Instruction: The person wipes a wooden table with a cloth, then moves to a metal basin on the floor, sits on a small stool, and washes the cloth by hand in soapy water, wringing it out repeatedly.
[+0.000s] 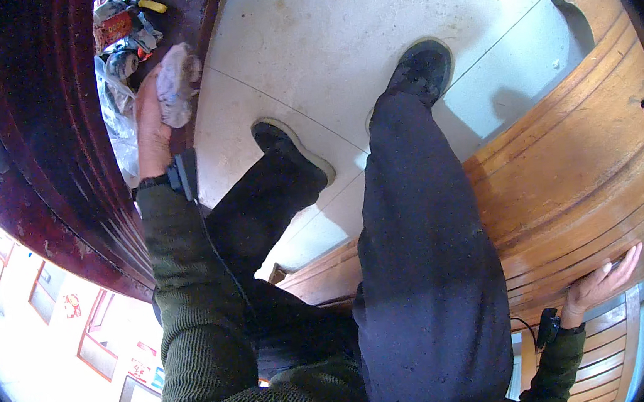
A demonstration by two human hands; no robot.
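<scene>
My left hand (pixel 152 124) is wrapped around a crumpled whitish cloth (pixel 174 87) at the edge of a dark red wooden table (pixel 83 137). The cloth hides most of its fingers. Clear plastic bags (pixel 120 127) lie close beside that hand. Out to the right, my right hand (pixel 603 284) rests at the edge of a light brown wooden bench (pixel 571 188). Its fingers are extended, the thumb stands apart, and nothing is held in it. A dark device with a cord is strapped at each wrist.
Farther along the table are a yellow handle (pixel 152 6), a red packet (pixel 113 29) and mixed clutter. My dark shoes (pixel 423 69) stand on pale floor tiles (pixel 306 39) between table and bench. Slats (pixel 597 372) show behind the right arm. Windows (pixel 95 351) appear at lower left.
</scene>
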